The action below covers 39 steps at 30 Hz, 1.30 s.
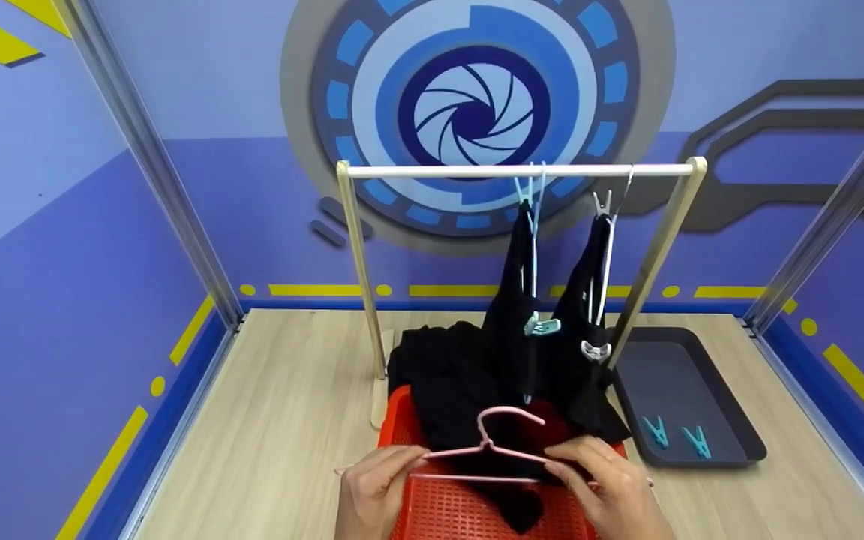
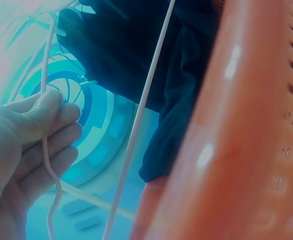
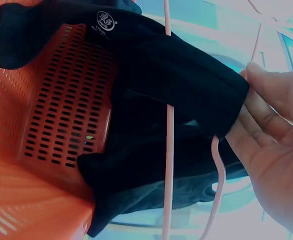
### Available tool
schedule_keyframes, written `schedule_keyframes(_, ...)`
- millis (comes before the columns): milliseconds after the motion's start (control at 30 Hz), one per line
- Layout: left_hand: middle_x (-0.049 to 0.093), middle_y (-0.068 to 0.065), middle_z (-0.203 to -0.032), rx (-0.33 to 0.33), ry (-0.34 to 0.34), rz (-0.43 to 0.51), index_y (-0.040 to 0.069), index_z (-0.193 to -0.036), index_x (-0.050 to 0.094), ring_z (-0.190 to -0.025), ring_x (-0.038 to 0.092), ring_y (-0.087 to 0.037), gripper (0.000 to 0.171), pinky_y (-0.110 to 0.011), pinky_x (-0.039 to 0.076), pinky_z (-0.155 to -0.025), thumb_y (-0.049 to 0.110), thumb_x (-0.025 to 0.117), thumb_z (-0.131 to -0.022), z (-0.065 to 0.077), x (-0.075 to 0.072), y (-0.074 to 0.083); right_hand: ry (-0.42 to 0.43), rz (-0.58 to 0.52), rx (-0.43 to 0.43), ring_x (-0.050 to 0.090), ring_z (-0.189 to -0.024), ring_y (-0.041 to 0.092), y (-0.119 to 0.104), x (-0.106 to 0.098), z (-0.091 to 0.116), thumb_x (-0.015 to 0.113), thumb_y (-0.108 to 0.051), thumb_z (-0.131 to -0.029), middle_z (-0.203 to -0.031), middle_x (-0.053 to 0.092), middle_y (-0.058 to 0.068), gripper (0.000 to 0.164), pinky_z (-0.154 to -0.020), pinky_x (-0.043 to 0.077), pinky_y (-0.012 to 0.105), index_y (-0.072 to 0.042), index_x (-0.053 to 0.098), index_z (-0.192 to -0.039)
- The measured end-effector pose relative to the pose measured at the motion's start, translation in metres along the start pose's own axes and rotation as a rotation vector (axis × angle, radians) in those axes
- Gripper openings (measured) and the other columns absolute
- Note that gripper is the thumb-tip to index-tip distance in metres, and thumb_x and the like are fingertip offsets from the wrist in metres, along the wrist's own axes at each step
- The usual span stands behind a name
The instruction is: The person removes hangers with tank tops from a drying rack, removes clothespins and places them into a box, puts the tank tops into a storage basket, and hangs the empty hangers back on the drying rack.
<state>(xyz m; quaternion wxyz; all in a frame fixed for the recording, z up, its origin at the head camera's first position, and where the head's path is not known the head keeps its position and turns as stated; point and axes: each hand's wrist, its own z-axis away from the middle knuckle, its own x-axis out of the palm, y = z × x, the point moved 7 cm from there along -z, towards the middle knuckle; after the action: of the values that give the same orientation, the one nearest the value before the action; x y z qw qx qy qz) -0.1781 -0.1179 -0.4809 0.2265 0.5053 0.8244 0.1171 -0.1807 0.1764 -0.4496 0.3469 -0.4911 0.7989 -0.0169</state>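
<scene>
A pink clothes hanger (image 1: pixel 487 444) is held level above the red basket (image 1: pixel 447 514), its hook upward. My left hand (image 1: pixel 379 484) pinches the hanger's left shoulder between thumb and forefinger; the left wrist view shows the other fingers behind the wire. At the opposite shoulder, my right hand (image 1: pixel 604 480) pinches the wire. In the right wrist view, a black garment (image 3: pixel 186 70) with a small white print covers part of the hanger's lower bar and reaches that hand's fingertips. More black cloth (image 1: pixel 454 367) lies in the basket and over its back rim.
Behind the basket stands a rack (image 1: pixel 439 172) with two black garments hanging from it, held by light-blue clothespins (image 1: pixel 541 325) and white clothespins (image 1: pixel 595 350). A dark grey tray (image 1: pixel 672 375) at the right carries two teal clothespins (image 1: pixel 697 442). Walls enclose the wooden table (image 1: pixel 267 420).
</scene>
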Motion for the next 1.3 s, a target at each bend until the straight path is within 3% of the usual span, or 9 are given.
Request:
schedule_keyframes(233,0.08,-0.006,-0.094,-0.02,0.002,-0.018,0.003,-0.101,0.082,-0.08,0.077,-0.022,0.032,-0.023,0.061,-0.075,-0.013,0.086,-0.074,0.001,-0.004,-0.003,-0.047,0.01,0.093,0.068,-0.088,0.01,0.008,-0.008,0.005,0.091,0.01,-0.073,-0.106,0.071,-0.009,0.051,-0.083,0.051,0.011,-0.016,0.078,-0.114)
schedule_keyframes(467,0.079,-0.008,-0.092,-0.028,0.013,-0.039,0.001,-0.099,0.082,-0.078,0.077,-0.023,0.038,-0.022,0.061,-0.073,-0.02,0.086,-0.069,0.001,-0.007,-0.005,-0.035,-0.016,0.043,0.067,-0.085,0.01,0.011,-0.012,0.005,0.087,0.021,-0.069,-0.101,0.072,-0.006,0.053,-0.08,0.052,0.011,-0.015,0.078,-0.107)
schedule_keyframes(667,0.079,-0.006,-0.094,-0.084,0.002,-0.02,0.002,-0.102,0.082,-0.081,0.077,-0.022,0.036,-0.02,0.061,-0.074,-0.02,0.084,-0.074,0.0,-0.012,-0.006,-0.011,-0.016,0.017,0.067,-0.083,0.009,0.012,-0.016,0.005,0.084,0.025,-0.067,-0.097,0.073,-0.005,0.055,-0.077,0.053,0.013,-0.015,0.078,-0.105)
schedule_keyframes(833,0.08,-0.002,-0.096,-0.116,-0.012,-0.049,0.007,-0.102,0.083,-0.083,0.077,-0.018,0.033,-0.019,0.06,-0.076,-0.016,0.084,-0.078,0.001,-0.021,-0.008,0.011,0.042,0.067,0.066,-0.081,0.008,0.015,-0.021,0.006,0.086,0.025,-0.066,-0.095,0.072,-0.008,0.056,-0.076,0.051,0.011,-0.017,0.077,-0.101)
schedule_keyframes(1067,0.08,-0.006,-0.096,-0.075,0.008,-0.084,0.005,-0.104,0.082,-0.082,0.077,-0.022,0.039,-0.02,0.061,-0.076,-0.019,0.085,-0.072,0.005,-0.033,-0.012,0.026,0.104,0.12,0.068,-0.08,0.007,0.021,-0.03,0.009,0.087,0.024,-0.068,-0.095,0.072,-0.011,0.052,-0.078,0.051,0.009,-0.018,0.077,-0.098)
schedule_keyframes(1300,0.08,-0.006,-0.095,-0.153,0.024,-0.151,0.005,-0.102,0.083,-0.081,0.078,-0.023,0.034,-0.018,0.06,-0.076,-0.015,0.086,-0.075,0.007,-0.054,-0.016,0.017,0.186,0.15,0.07,-0.08,0.007,0.028,-0.039,0.011,0.087,0.022,-0.069,-0.093,0.072,-0.011,0.047,-0.078,0.051,0.009,-0.016,0.077,-0.094)
